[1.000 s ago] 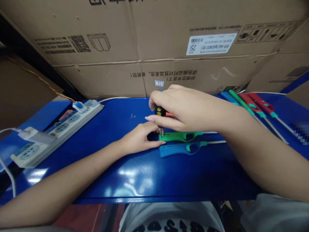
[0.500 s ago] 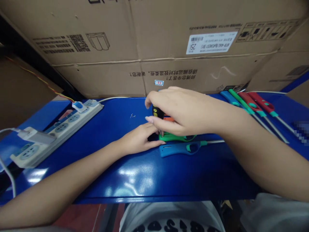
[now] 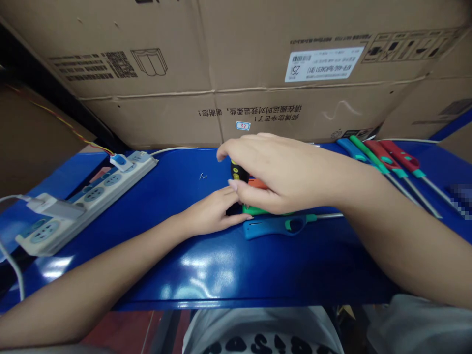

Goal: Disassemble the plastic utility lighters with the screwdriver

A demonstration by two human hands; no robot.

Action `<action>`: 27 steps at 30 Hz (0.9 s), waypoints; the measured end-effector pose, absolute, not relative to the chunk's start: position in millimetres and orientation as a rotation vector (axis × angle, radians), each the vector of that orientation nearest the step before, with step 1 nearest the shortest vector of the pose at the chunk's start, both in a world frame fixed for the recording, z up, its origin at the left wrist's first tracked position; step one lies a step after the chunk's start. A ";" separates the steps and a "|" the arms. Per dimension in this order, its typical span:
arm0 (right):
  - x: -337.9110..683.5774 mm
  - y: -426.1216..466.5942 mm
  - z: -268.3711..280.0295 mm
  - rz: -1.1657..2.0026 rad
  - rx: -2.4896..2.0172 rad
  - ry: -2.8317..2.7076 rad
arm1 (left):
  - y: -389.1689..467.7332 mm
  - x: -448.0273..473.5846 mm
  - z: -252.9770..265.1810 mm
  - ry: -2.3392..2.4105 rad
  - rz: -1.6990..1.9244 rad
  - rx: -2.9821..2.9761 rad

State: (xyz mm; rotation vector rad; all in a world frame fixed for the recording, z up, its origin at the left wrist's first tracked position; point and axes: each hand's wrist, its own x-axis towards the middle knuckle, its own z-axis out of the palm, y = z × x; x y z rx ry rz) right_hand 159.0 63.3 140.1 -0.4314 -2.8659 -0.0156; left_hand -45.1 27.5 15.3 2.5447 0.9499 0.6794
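My right hand (image 3: 278, 169) is closed around the black-and-yellow handle of a screwdriver (image 3: 239, 172), held upright over the green gas lighter (image 3: 252, 210). The screwdriver's tip is hidden behind my fingers. My left hand (image 3: 214, 211) pinches the left end of that green lighter, its thumb along the near side and its other fingers partly covered. Just beyond the green one, an orange lighter (image 3: 257, 183) shows in part under my right hand. Nearer to me lies a blue lighter (image 3: 269, 228), its metal tube pointing right.
Several small screws (image 3: 202, 176) lie left of my hands on the blue table (image 3: 206, 265). More lighters, blue, green and red (image 3: 398, 155), rest at the right. A white power strip (image 3: 92, 196) stands at the left, and a large cardboard box (image 3: 155, 118) walls off the back.
My right hand has turned a little around the screwdriver handle, its forefinger reaching slightly further left and its thumb shifting. My left hand and the lighters have stayed in place.
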 end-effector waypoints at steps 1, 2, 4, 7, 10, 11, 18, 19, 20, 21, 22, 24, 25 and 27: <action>159.0 63.1 140.6 -0.019 -0.443 -2.876 | 27.4 -45.2 15.2 0.954 0.671 2.545; 159.0 62.8 141.1 -0.025 -0.451 -2.884 | 27.4 -45.4 15.0 0.952 0.666 2.541; 159.1 62.4 142.0 -0.024 -0.451 -2.899 | 27.1 -45.5 14.5 0.947 0.669 2.526; 159.0 62.2 141.6 0.014 -0.450 -2.891 | 26.6 -45.5 13.8 0.960 0.676 2.519; 158.8 62.6 140.6 0.022 -0.432 -2.894 | 26.6 -45.1 13.8 0.952 0.674 2.514; 158.9 62.6 140.6 0.016 -0.424 -2.897 | 26.8 -45.0 13.9 0.946 0.681 2.513; 159.1 61.4 143.5 -0.053 -0.417 -2.909 | 27.8 -44.1 14.0 0.948 0.693 2.521; 159.1 61.2 143.4 -0.054 -0.414 -2.912 | 27.8 -44.2 13.8 0.944 0.701 2.516; 159.1 61.1 143.3 -0.050 -0.405 -2.909 | 27.8 -44.3 13.4 0.942 0.707 2.511; 159.1 60.9 143.1 -0.046 -0.401 -2.904 | 27.8 -44.5 13.0 0.945 0.711 2.510; 159.1 60.8 142.8 -0.049 -0.402 -2.894 | 27.9 -44.8 12.6 0.957 0.710 2.514; 159.2 60.7 142.4 -0.077 -0.414 -2.890 | 28.1 -45.1 12.0 0.978 0.686 2.525; 159.3 60.8 142.3 -0.092 -0.419 -2.893 | 28.2 -45.2 11.9 0.976 0.681 2.531; 159.5 61.2 142.3 -0.100 -0.417 -2.902 | 28.3 -45.2 12.1 0.958 0.694 2.535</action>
